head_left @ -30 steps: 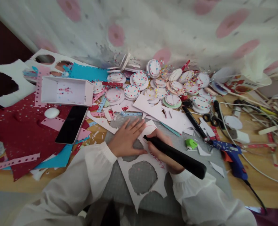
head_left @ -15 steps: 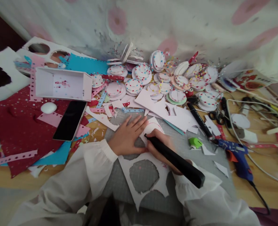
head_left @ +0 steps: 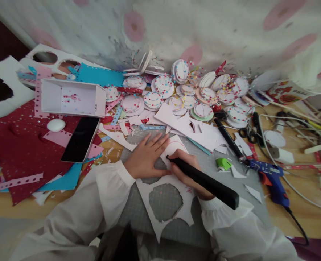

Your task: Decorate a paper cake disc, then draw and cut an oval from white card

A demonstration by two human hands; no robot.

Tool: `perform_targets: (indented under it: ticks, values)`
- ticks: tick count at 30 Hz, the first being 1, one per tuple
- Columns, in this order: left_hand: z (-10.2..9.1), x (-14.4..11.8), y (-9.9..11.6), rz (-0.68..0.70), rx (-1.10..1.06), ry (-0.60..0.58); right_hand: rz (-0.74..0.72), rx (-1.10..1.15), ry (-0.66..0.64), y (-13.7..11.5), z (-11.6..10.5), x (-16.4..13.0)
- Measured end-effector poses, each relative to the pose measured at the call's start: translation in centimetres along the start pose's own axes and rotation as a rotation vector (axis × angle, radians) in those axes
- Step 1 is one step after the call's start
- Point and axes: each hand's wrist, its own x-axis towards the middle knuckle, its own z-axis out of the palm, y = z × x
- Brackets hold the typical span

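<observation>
My left hand point(head_left: 146, 156) lies flat with fingers spread, pressing on a white foam-board piece point(head_left: 174, 142) that bears a red curved line. My right hand point(head_left: 186, 168) is closed around a black-handled craft knife point(head_left: 206, 183), its handle slanting down to the right. The knife's front end meets the white piece just right of my left fingers; its blade is too small to make out. Nearer to me, a white board offcut point(head_left: 144, 195) with a large ragged round hole lies on the grey cutting mat point(head_left: 176, 237), partly beneath my hands.
Several round white discs trimmed with coloured dots point(head_left: 153, 99) crowd the back. On the left are a phone point(head_left: 81, 139), a white box point(head_left: 75, 98), a white egg-shaped object point(head_left: 56, 125) and red paper point(head_left: 29, 145). A blue glue gun point(head_left: 274, 181), scissors point(head_left: 249, 135) and a green tape dispenser point(head_left: 223, 164) lie right.
The knife handle's rear end has swung slightly up and to the right with my right hand. My left hand stays in place on the board.
</observation>
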Motion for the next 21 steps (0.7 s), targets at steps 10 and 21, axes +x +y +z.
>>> perform_targets:
  ticks: [10,21]
  values:
    - [-0.12,0.07,0.05,0.024,0.001,-0.007,-0.059,0.019,-0.082,0.28,-0.51,0.19]
    - [-0.04,0.01,-0.09,0.028,0.010,-0.011,-0.084,0.028,-0.089,0.71,-0.89,0.05]
